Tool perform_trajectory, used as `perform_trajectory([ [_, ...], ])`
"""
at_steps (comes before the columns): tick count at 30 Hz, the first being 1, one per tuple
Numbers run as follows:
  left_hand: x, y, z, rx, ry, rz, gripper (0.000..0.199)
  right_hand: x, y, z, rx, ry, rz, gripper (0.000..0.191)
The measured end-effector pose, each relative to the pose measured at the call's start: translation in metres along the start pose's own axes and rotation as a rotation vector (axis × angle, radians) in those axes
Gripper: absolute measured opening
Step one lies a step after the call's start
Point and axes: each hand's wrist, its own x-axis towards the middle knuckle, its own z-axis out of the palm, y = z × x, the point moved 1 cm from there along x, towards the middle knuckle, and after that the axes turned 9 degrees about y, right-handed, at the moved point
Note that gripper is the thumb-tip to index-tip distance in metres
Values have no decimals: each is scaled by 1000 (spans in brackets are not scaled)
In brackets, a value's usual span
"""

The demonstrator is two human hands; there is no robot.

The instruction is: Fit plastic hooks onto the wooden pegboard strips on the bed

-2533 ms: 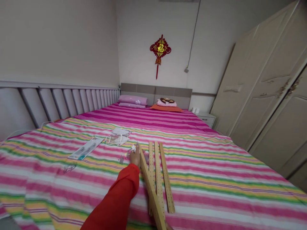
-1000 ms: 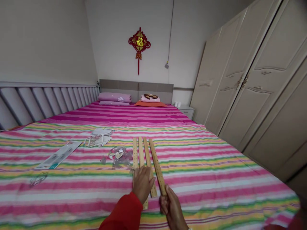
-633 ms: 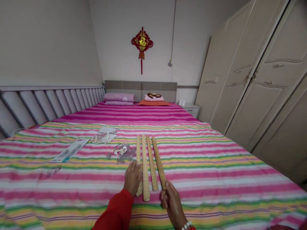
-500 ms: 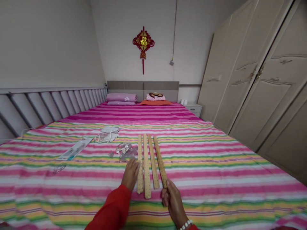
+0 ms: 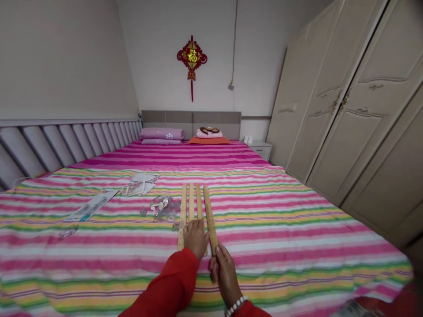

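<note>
Several long wooden strips with small holes lie side by side on the striped bedspread. My left hand [image 5: 196,237] is over the middle strips [image 5: 191,200], its fingers bent down and their tips hard to make out. To its left the outer strip [image 5: 182,220] lies flat. My right hand [image 5: 225,269] pinches the near end of the rightmost strip [image 5: 210,215] between thumb and fingers. Beside the strips on the left is a clear plastic bag [image 5: 165,208] with small parts.
Left of the bag lie white papers [image 5: 140,184], a flat blister package [image 5: 92,206] and a thin clear loop [image 5: 68,231]. Folded pillows [image 5: 161,134] rest by the headboard [image 5: 216,123]. A wardrobe [image 5: 330,132] stands at the right, a railing [image 5: 66,147] at the left.
My left hand has moved right, from the leftmost strip to over the middle ones. My right hand still holds the rightmost strip's end. The view has shifted slightly.
</note>
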Motion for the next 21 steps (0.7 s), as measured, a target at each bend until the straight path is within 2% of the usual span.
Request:
perform_trajectory([
  [3,-2,2,8,101,-1,-65,41,0,0,-1,2,-10,14,60],
  [8,-7,-7,18,80,-29,-75,42,0,4,-4,-4,-44,5,66],
  [17,-9,-8,18,49,-93,-65,45,-6,5,-2,-35,12,-19,89],
  [21,-9,-10,16,71,-51,-93,46,-6,7,-2,-40,19,-32,90],
])
